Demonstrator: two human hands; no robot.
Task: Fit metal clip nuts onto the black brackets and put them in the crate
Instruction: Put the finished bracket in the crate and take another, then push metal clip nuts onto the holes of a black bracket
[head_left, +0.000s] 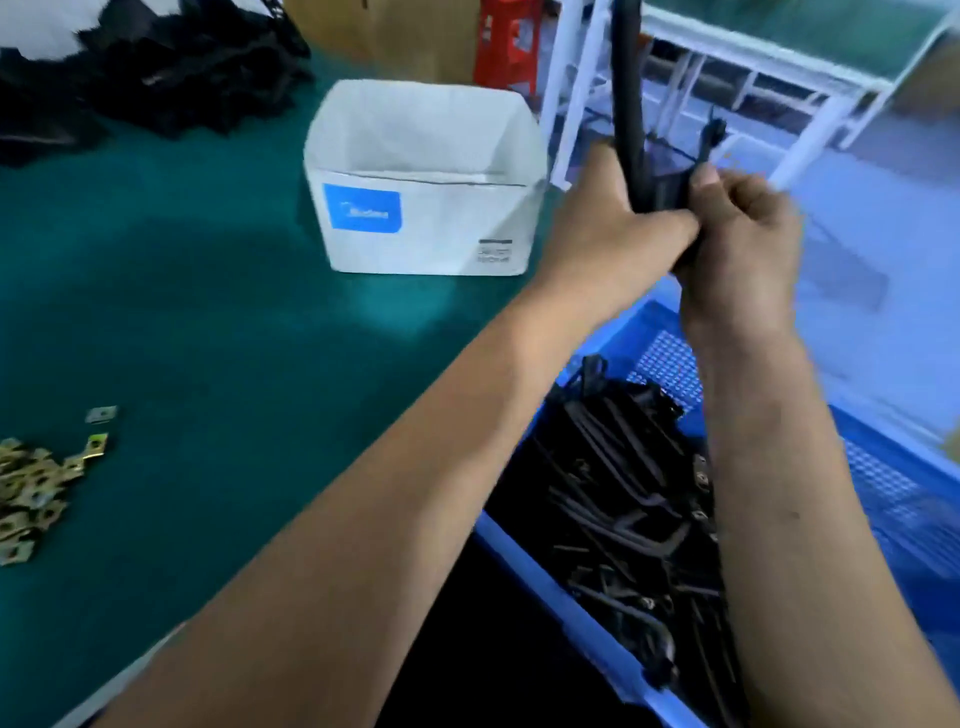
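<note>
Both my hands hold one long black bracket (631, 104) upright above the far end of the blue crate (540, 566). My left hand (608, 228) grips its lower part from the left. My right hand (737, 244) grips the same end from the right, thumb on top. The picture is blurred there, so I cannot see a clip nut between the fingers. The crate at lower right holds a heap of black brackets (623, 499), some with metal clip nuts fitted. A loose pile of brass-coloured clip nuts (36, 483) lies on the green table at the left edge.
A white cardboard box (426, 182) with a blue label stands open on the green table (208, 312) behind my arms. A dark heap of black parts (156, 67) fills the far left corner. A white metal frame (753, 83) stands at the back right.
</note>
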